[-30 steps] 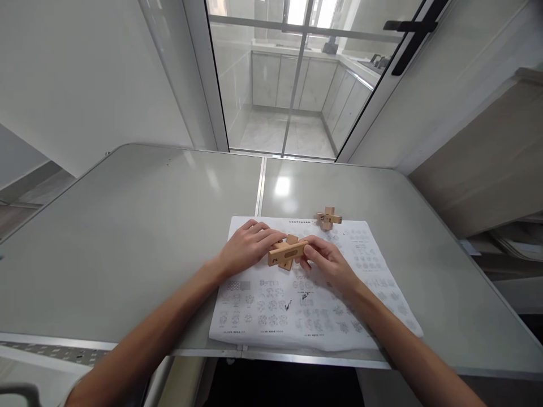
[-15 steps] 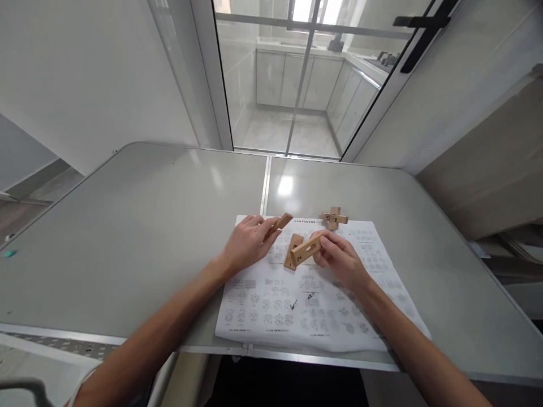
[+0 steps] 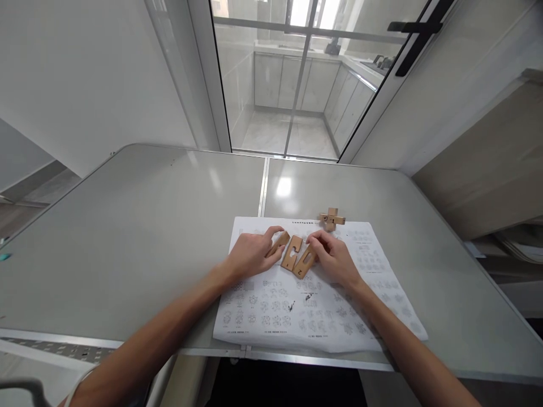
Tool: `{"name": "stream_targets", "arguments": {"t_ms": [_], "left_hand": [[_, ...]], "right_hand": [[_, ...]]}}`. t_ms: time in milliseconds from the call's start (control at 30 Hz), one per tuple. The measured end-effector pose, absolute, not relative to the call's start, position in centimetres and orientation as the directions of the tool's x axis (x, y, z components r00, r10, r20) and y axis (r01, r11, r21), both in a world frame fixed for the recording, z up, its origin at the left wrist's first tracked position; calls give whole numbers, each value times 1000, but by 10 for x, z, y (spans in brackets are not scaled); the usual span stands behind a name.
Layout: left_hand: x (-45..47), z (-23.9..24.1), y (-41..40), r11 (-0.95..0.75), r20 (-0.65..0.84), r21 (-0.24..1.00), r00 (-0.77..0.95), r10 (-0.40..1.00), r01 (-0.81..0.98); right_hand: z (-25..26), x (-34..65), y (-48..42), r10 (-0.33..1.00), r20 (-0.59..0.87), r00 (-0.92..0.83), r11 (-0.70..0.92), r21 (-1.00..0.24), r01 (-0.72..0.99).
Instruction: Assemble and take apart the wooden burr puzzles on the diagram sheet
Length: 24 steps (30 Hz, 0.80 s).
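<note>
Three flat wooden puzzle pieces lie side by side on a printed paper sheet (image 3: 322,316). My left hand (image 3: 251,254) rests on the sheet with its fingertips pinching the leftmost piece (image 3: 279,243). The middle notched piece (image 3: 292,252) lies free between my hands. My right hand (image 3: 334,258) has its curled fingers on the rightmost piece (image 3: 304,265), which bears the number 2. A small assembled wooden cross (image 3: 332,219) stands at the sheet's far edge, beyond my right hand.
The sheet lies on a grey folding table (image 3: 139,226) with a centre seam. A glass sliding door (image 3: 297,79) stands behind the table, white walls on the left and a beige panel (image 3: 487,164) on the right.
The joined wooden pieces came apart: my left hand pulled one piece away, my right hand lifted another, and now all three lie flat on the sheet.
</note>
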<state>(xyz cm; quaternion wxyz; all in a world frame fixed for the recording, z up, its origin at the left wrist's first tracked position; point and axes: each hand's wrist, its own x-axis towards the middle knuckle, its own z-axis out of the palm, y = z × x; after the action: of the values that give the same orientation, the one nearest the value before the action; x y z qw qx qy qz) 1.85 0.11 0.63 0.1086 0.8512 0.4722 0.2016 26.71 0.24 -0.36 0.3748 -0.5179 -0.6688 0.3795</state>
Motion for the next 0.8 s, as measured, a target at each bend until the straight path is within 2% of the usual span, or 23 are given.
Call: {"name": "stream_targets", "arguments": {"t_ms": [200, 300, 433, 567, 700, 800], "left_hand": [[18, 5, 2, -556, 303, 375, 468, 830, 742], [19, 5, 3, -583, 347, 397, 472, 810, 709], [20, 7, 4, -685, 415, 408, 545, 728, 604], [20, 9, 3, -735, 367, 419, 640, 674, 533], [19, 7, 3, -751, 305, 393, 695, 651, 531], [19, 2, 5, -710, 308, 389, 644, 700, 587]], "right_hand": [[-10, 267, 3, 953, 287, -95, 283, -741, 609], [-13, 270, 3, 957, 271, -105, 272, -714, 645], [-11, 268, 0, 960, 213, -181, 280, -756, 591], [-7, 263, -6, 926, 194, -324, 333, -826, 456], [-9, 262, -8, 888, 221, -403, 399, -804, 440], [-12, 263, -8, 893, 229, -388, 401, -796, 453]]}}
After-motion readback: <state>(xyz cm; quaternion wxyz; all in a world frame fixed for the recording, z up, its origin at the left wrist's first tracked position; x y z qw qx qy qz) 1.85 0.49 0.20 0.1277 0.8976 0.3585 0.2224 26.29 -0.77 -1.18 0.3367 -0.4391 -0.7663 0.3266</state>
